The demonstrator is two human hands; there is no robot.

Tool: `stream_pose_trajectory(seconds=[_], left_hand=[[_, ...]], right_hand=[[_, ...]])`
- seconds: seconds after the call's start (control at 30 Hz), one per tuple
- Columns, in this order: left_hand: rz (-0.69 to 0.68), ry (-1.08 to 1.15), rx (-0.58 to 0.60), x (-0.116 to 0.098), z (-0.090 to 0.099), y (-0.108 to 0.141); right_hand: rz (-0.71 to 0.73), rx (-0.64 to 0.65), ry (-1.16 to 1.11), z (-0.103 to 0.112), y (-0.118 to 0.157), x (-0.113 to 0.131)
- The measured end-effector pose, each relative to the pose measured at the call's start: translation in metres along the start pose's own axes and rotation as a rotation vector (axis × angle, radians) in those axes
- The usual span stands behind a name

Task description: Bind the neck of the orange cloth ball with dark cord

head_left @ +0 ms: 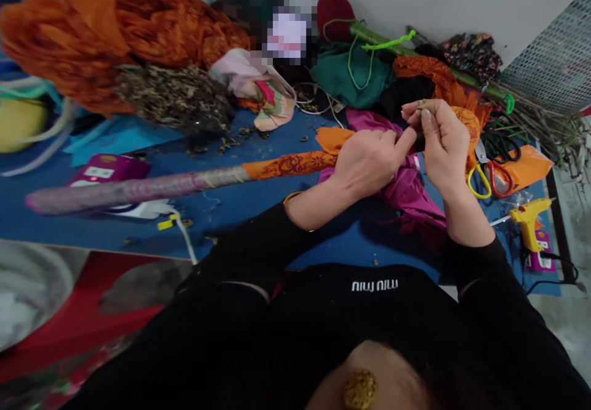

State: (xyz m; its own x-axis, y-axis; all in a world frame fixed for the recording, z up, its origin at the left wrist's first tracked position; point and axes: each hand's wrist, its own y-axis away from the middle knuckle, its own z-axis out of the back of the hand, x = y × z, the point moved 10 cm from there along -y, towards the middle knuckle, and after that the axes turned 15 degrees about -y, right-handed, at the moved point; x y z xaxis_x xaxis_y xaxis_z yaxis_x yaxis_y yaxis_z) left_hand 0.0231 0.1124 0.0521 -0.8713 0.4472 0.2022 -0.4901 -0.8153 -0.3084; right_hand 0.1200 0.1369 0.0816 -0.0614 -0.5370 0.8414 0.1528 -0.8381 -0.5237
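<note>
Nearest you, magenta cloth (409, 197) lies on the blue surface (360, 237). Your left hand (367, 160) curls around the orange-wrapped part of a stick (184, 183), which reaches leftward over the surface. Your right hand (441, 136), just beside it, pinches a small tan piece (425, 107) between thumb and fingertips. Beyond lies teal cloth (353, 76).

1. Left arm (231, 250) reaches forward, slanting inward to the right, bare at the wrist.
2. Left hand (369, 162) turns its back upward, fingers curled, index finger pointing toward the right hand (443, 142).
3. Right arm (498, 299) slants forward and inward.
4. The right hand is raised, thumb and fingertips pinched together.
</note>
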Motion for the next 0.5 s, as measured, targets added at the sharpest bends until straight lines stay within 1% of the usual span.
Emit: stream_pose_trajectory(seconds=[0.1,0.2,0.3,0.37,0.43,0.5], left_hand=[[-0.014,0.017,-0.018,-0.002,-0.002,0.0],[-0.001,0.041,-0.01,0.0,-0.003,0.0],[0.022,0.031,0.018,0.007,-0.004,0.001],[0.043,0.014,0.029,0.015,-0.004,0.001],[0.073,0.017,0.022,0.026,-0.002,0.001],[0.101,0.052,0.017,0.037,0.001,0.0]], right_hand=[[-0.043,-0.019,-0.001,0.002,0.0,-0.004],[-0.066,-0.017,-0.007,0.002,-0.001,-0.007],[-0.073,-0.02,-0.092,0.008,-0.005,-0.007],[-0.098,-0.019,-0.197,0.018,-0.009,-0.008],[-0.133,-0.028,-0.293,0.033,-0.015,-0.009],[-0.163,-0.009,-0.347,0.051,-0.021,-0.01]])
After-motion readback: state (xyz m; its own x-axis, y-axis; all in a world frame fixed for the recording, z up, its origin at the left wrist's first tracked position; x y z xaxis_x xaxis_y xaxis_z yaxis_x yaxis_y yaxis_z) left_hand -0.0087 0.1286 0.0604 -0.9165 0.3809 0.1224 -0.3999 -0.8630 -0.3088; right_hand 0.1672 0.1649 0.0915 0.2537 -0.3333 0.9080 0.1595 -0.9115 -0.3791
